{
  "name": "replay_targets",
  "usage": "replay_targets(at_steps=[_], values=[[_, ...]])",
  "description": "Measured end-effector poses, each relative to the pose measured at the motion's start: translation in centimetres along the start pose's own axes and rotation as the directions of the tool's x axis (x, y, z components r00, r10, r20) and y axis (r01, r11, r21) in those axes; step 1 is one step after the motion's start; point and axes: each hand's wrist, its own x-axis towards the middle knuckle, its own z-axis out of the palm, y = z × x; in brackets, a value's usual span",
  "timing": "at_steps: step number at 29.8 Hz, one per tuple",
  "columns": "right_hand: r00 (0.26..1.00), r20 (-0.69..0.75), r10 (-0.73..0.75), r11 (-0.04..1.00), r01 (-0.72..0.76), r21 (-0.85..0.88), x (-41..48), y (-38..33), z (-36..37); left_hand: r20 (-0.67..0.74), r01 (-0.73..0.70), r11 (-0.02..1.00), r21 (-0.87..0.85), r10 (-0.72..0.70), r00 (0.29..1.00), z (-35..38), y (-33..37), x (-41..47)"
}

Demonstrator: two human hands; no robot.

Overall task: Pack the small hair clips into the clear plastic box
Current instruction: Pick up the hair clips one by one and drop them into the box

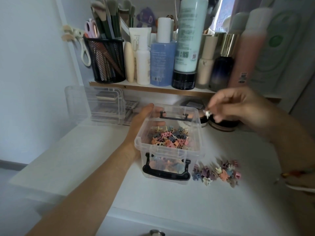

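A clear plastic box (196, 133) with black latches stands open on the white table, holding many small pastel hair clips (170, 137). My left hand (143, 120) grips the box's left side, fingers curled round its far wall. My right hand (238, 106) hovers above and right of the box, pinching a small white hair clip (207, 114) at its fingertips; the hand is motion-blurred. A loose pile of several pastel clips (218, 172) lies on the table just right of the box.
The box's clear lid (102, 104) leans at the back left. A shelf (153, 88) behind carries bottles, tubes and a black mesh brush holder (106, 60). Dark round compacts (221, 124) sit behind the box. A bracelet (293, 173) lies at the right edge.
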Motion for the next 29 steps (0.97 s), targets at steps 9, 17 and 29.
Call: replay_targets(at_steps=[9,17,29], values=[[0.999,0.012,0.036,0.974,-0.033,-0.223,0.3,0.7,0.1,0.012,0.016,1.0,-0.024,-0.015,1.0,-0.2,0.1,-0.1],[0.747,0.54,0.389,0.827,-0.024,-0.562,0.5,1.2,3.5,0.003,0.001,1.0,0.015,-0.001,1.0,-0.4,0.4,-0.1],[0.998,0.002,-0.063,0.994,0.063,0.085,0.5,0.1,1.4,-0.031,0.002,1.0,-0.001,-0.002,1.0,-0.6,0.8,0.4]])
